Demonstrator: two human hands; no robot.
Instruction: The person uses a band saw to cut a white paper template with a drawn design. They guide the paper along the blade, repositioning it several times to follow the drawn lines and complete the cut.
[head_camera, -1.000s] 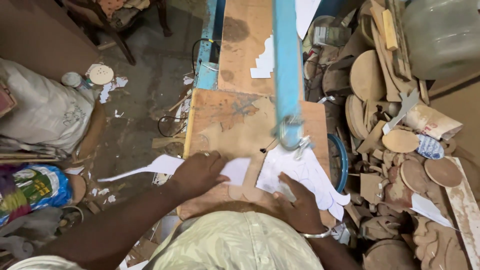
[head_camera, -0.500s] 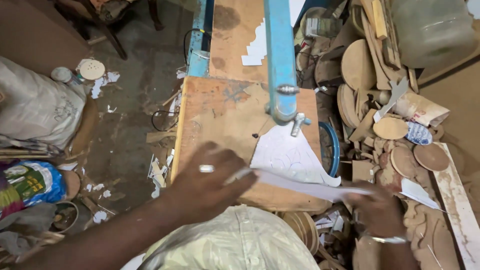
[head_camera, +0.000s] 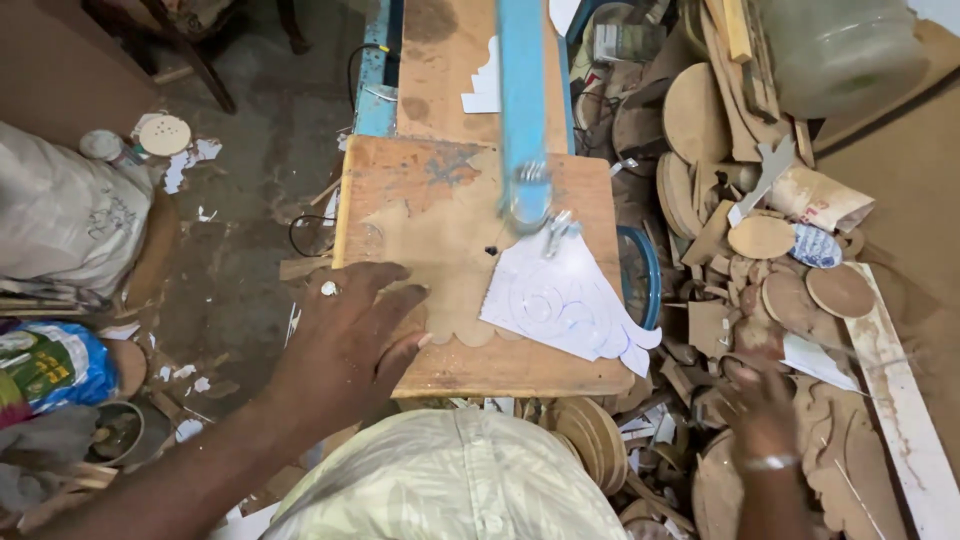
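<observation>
My left hand (head_camera: 350, 330), with a ring on one finger, lies flat with fingers spread on a thin wooden board with a scalloped edge (head_camera: 430, 250). The board rests on the wooden saw table (head_camera: 500, 375). A white paper template with drawn curves (head_camera: 565, 300) lies on the table's right part, under the blade end of the blue saw arm (head_camera: 522, 100). My right hand (head_camera: 760, 400), with a bracelet at the wrist, is down to the right of the table among wood offcuts. It is blurred, and its fingers are curled beside a white paper scrap (head_camera: 815, 360).
Round and shaped wooden cutouts (head_camera: 760, 238) are piled to the right, with a pale plank (head_camera: 900, 400) beside them. A white sack (head_camera: 70, 215), a coloured bag (head_camera: 50, 365) and scraps lie on the floor at left. A cable (head_camera: 310, 235) hangs by the table's left edge.
My right hand has left the table and dropped to the offcut pile on the right; the long paper strip it held is no longer seen. My left hand has settled flat on the board.
</observation>
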